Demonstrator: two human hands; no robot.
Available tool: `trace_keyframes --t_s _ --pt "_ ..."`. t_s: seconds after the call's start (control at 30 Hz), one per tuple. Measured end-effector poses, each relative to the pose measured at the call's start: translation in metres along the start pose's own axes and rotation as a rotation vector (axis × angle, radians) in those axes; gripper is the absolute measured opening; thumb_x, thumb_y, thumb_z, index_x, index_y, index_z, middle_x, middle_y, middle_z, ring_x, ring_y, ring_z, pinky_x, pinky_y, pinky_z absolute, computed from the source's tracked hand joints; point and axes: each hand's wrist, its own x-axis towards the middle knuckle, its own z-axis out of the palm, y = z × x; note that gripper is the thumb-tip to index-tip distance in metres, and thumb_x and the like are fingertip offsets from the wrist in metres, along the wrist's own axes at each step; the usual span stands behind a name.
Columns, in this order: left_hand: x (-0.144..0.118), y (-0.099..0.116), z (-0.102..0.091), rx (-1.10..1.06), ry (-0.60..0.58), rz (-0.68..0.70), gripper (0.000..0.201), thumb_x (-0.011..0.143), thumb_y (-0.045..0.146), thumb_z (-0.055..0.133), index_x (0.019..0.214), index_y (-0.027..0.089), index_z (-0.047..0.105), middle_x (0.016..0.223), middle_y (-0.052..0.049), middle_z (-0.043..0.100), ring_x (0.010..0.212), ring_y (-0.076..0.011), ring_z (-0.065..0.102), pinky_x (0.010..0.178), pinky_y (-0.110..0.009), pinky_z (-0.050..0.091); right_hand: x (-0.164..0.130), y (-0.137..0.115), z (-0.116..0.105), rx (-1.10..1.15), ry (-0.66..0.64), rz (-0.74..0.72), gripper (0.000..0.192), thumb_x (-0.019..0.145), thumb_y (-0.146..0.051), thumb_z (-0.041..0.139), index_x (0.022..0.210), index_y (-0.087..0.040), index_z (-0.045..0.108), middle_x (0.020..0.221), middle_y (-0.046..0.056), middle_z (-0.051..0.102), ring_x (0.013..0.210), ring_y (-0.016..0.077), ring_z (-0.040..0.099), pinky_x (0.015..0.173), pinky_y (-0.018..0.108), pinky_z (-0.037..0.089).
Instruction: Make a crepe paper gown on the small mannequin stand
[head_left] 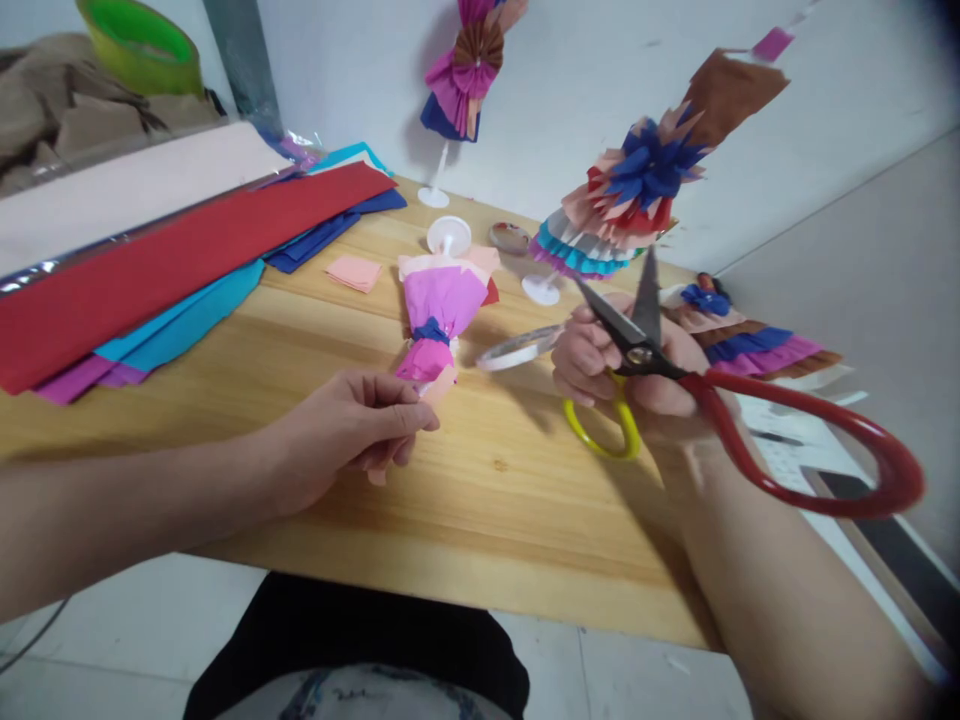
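My left hand is closed, thumb against fingers, pinching a narrow peach crepe paper strip. Just beyond the fingertips lies a paper dress, pink and purple with a blue tie at its waist, on a white stand with its round base facing me. My right hand is wrapped round a pair of scissors. Their blades are spread and point up and away; a red loop sticks out to the right and a yellow loop hangs below. A tape roll is by the right fingertips; I cannot tell whether they touch it.
Crepe paper sheets, with a red one on top, cover the left side. A folded peach piece lies beside them. Two paper dresses on stands rise at the back. Another dress and a phone-like dark object are right.
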Motion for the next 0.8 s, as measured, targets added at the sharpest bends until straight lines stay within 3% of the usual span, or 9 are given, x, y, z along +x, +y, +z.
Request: trace_keyframes --t_s 0.1,0.23,0.33,0.5,0.63,0.8 --pt "0.000 0.001 0.002 0.001 0.011 -0.041 0.028 0.076 0.031 0.065 0.054 0.017 0.053 0.048 0.004 0.052 0.037 -0.0042 0.040 0.036 -0.018 0.029 -0.007 -0.008 0.015 0.179 -0.090 -0.014 0.058 0.066 -0.072 0.069 0.108 -0.033 0.059 0.068 -0.002 0.048 0.046 0.0117 0.039 0.041 0.029 0.036" --pt "0.000 0.000 0.004 0.006 -0.004 -0.126 0.030 0.074 0.033 0.066 0.052 0.016 0.055 0.048 0.003 0.052 0.038 -0.0045 0.040 0.036 -0.017 0.028 -0.020 -0.023 0.030 0.083 -0.102 -0.120 0.044 0.078 -0.057 0.068 0.114 -0.032 0.062 0.072 0.001 0.055 0.055 0.0159 0.050 0.046 0.031 0.039" --pt "0.000 -0.002 0.003 -0.005 -0.005 -0.120 0.029 0.073 0.032 0.067 0.052 0.016 0.055 0.049 0.003 0.053 0.039 -0.0053 0.043 0.036 -0.017 0.029 -0.020 -0.026 0.033 0.054 -0.050 -0.067 0.039 0.082 -0.057 0.063 0.111 -0.031 0.064 0.073 0.002 0.057 0.056 0.0168 0.051 0.048 0.032 0.040" --pt "0.000 -0.004 0.002 -0.053 0.004 -0.102 0.023 0.072 0.029 0.069 0.056 0.016 0.058 0.051 0.003 0.056 0.040 -0.0054 0.045 0.039 -0.017 0.032 -0.008 -0.016 0.022 0.294 0.018 0.110 0.044 0.077 -0.062 0.065 0.103 -0.027 0.067 0.069 0.000 0.053 0.050 0.0145 0.045 0.047 0.031 0.034" --pt "-0.001 -0.005 0.001 -0.055 -0.016 -0.066 0.024 0.073 0.030 0.069 0.056 0.016 0.058 0.050 0.003 0.055 0.041 -0.0049 0.046 0.040 -0.017 0.032 -0.005 -0.007 0.008 0.333 0.014 0.102 0.048 0.076 -0.067 0.061 0.100 -0.026 0.069 0.075 0.003 0.058 0.046 0.0120 0.039 0.043 0.032 0.034" --pt "0.000 -0.005 0.000 -0.016 -0.014 0.114 0.016 0.074 0.032 0.067 0.065 0.018 0.067 0.054 0.002 0.057 0.046 -0.0071 0.045 0.041 -0.019 0.032 -0.005 -0.002 -0.005 0.256 0.062 0.092 0.050 0.080 -0.069 0.054 0.096 -0.026 0.072 0.100 0.007 0.068 0.051 0.0121 0.049 0.047 0.035 0.037"
